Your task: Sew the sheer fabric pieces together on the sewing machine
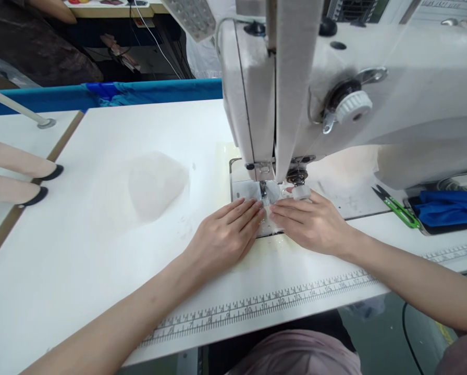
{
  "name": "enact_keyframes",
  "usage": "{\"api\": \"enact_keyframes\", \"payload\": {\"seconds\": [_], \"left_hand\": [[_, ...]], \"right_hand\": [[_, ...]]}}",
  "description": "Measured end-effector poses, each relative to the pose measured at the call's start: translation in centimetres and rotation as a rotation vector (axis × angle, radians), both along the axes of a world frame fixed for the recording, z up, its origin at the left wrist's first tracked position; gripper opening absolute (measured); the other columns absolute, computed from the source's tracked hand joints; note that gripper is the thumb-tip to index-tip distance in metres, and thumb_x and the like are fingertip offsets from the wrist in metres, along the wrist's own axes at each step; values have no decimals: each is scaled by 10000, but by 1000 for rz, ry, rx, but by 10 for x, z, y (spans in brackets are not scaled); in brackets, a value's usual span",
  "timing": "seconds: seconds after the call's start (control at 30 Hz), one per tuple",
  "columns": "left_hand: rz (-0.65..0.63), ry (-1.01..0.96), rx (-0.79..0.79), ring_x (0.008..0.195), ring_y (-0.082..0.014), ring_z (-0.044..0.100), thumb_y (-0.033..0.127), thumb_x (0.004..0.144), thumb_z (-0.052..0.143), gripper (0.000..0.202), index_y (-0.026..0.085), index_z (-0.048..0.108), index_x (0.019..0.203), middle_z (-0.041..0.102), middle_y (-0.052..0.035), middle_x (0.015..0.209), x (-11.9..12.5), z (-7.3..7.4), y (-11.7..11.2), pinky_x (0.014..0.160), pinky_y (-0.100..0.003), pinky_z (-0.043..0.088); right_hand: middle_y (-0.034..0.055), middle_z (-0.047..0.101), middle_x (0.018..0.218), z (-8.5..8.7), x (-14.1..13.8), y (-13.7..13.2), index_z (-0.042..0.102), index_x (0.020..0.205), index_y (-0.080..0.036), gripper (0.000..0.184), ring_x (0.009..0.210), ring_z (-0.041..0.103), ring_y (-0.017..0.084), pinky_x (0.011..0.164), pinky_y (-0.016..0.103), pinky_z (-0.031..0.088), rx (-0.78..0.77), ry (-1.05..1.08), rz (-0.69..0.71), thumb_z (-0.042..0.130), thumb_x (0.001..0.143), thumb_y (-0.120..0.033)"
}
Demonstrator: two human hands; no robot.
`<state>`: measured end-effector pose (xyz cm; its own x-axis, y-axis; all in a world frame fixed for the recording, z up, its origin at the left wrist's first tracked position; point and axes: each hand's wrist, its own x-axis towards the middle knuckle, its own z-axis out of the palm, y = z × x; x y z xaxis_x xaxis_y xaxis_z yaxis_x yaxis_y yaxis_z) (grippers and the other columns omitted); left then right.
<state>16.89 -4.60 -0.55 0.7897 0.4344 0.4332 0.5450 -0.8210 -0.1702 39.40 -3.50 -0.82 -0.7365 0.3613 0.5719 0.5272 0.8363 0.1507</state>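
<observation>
A white sewing machine [335, 88] stands on a white table [100, 250]. Its presser foot [263, 188] sits over a small piece of sheer, near-transparent fabric [268, 221] on the metal needle plate [243, 190]. My left hand [225, 234] lies flat on that fabric just left of the foot, fingers stretched out and together. My right hand [311, 221] lies flat on it from the right, its fingertips meeting those of the left in front of the needle.
A translucent white cup-shaped piece [155, 182] lies left of the machine. Green thread snips [400, 208] and a blue cloth in a tray [448, 211] are at the right. A printed ruler [257, 304] runs along the table's front edge. Two pale forms with dark tips [26, 179] lie at the far left.
</observation>
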Motion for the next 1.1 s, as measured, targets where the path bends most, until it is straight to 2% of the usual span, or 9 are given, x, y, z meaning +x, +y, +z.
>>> {"api": "enact_keyframes", "payload": {"seconds": [0.23, 0.37, 0.63, 0.87, 1.1], "left_hand": [[28, -20, 0, 1092, -246, 635, 155, 915, 526, 279, 73, 630, 1161, 651, -139, 1177, 0, -2, 4, 961, -423, 553], [5, -22, -24, 1109, -245, 626, 139, 900, 542, 288, 109, 632, 1172, 648, -114, 1190, -1, -1, 1, 974, -426, 546], [5, -8, 27, 1049, -252, 658, 123, 895, 552, 251, 53, 654, 1114, 667, -149, 1138, 1, 1, -5, 939, -414, 569], [44, -39, -23, 1082, -245, 641, 151, 907, 543, 264, 112, 649, 1147, 664, -109, 1160, 0, -1, 4, 974, -430, 546], [52, -13, 36, 1070, -243, 649, 143, 913, 540, 247, 88, 650, 1127, 666, -121, 1157, -1, 0, 0, 939, -417, 564]], "right_hand": [[36, 732, 1025, -2, 0, 2, 699, 937, -155, 182, 960, 669, 151, 938, 357, 487, 5, -3, -9, 532, 907, -89], [42, 736, 1001, -2, 0, 0, 703, 928, -154, 183, 971, 666, 160, 931, 369, 497, -2, -9, 12, 534, 904, -88], [28, 739, 978, 1, -1, -3, 703, 910, -152, 182, 941, 669, 147, 951, 359, 494, 3, -19, 3, 531, 911, -93], [34, 731, 1028, -4, -3, 2, 704, 937, -166, 204, 936, 673, 155, 916, 367, 503, 9, -16, -26, 518, 911, -85], [43, 731, 1027, -4, -2, -1, 703, 939, -154, 210, 955, 666, 157, 948, 369, 482, 27, -33, -48, 520, 891, -63]]}}
